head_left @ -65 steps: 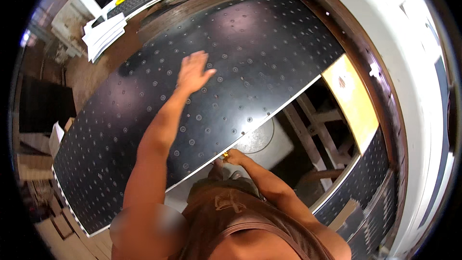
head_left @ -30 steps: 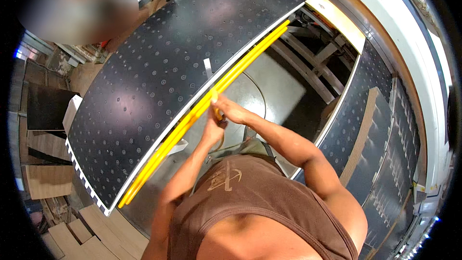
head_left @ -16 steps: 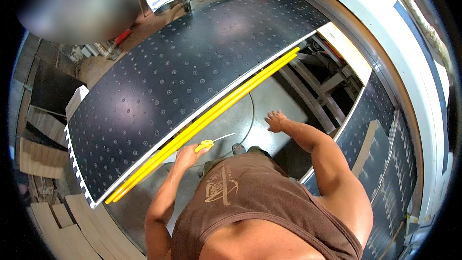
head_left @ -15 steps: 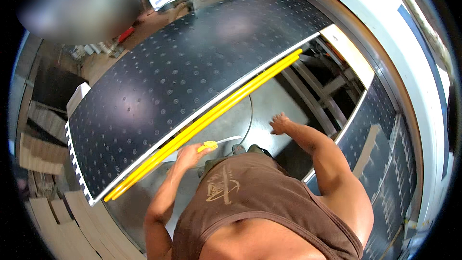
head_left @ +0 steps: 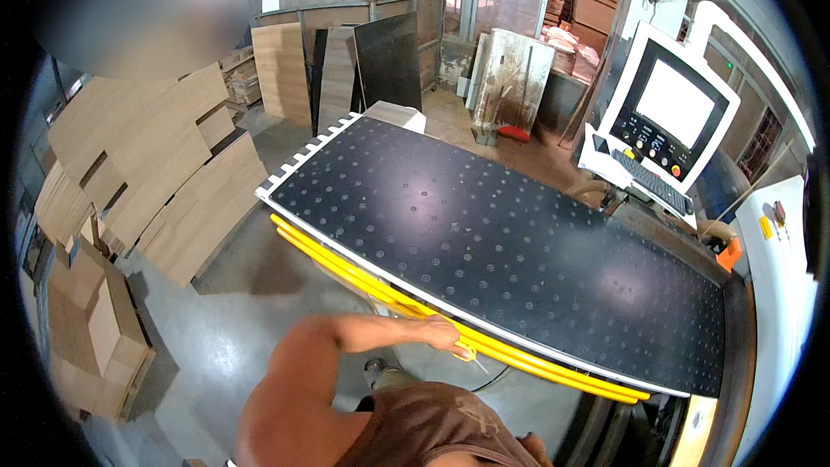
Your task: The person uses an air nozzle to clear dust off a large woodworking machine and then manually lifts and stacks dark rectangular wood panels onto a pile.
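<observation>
My left hand (head_left: 443, 334) is closed around a yellow-handled knife (head_left: 468, 348), its thin blade pointing away from my fingers, down toward the floor. That hand is just on my side of two long yellow bars (head_left: 536, 361), which run along the near edge of a long black table (head_left: 484, 233) dotted with small round studs. Whether the hand touches the bars, I cannot tell. My right hand is out of view.
Leaning and stacked wood-look panels (head_left: 147, 156) stand at the left. A control console (head_left: 670, 121) with a screen and a keyboard (head_left: 653, 182) rises behind the table at the right. A cable (head_left: 494, 379) curves near the floor below the knife.
My view has swung left, bringing the wood panels and the whole console into sight. My left hand still holds the knife. My right hand, open before, has left the view.
</observation>
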The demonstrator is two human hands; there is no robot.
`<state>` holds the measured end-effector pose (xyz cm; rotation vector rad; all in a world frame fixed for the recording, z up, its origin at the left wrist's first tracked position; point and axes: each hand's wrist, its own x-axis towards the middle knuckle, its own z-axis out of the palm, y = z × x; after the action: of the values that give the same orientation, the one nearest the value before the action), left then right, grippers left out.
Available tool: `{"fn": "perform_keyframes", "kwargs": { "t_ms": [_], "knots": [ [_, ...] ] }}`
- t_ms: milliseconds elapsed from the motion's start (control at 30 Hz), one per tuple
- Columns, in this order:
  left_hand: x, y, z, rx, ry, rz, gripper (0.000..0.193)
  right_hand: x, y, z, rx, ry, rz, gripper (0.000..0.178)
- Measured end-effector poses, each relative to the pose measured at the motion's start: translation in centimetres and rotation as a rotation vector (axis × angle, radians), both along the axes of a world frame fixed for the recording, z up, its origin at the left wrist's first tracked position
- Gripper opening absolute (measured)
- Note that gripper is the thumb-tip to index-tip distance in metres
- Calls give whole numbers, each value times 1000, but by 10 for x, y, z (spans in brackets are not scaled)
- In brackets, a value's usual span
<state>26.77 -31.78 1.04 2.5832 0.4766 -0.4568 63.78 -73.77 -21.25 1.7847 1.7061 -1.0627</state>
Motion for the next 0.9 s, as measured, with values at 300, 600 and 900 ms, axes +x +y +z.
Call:
{"fn": "perform_keyframes", "kwargs": {
  "t_ms": [300, 600, 900],
  "knots": [
    [32, 6, 106, -716, 151, 61, 87, -37, 100, 77, 124, 43, -815, 37],
    [43, 11, 147, -873, 226, -20, 73, -42, 118, 90, 176, 30, -780, 45],
    [54, -2, 97, -762, 272, 13, 76, -56, 101, 102, 182, 21, -749, 54]
  ]
}}
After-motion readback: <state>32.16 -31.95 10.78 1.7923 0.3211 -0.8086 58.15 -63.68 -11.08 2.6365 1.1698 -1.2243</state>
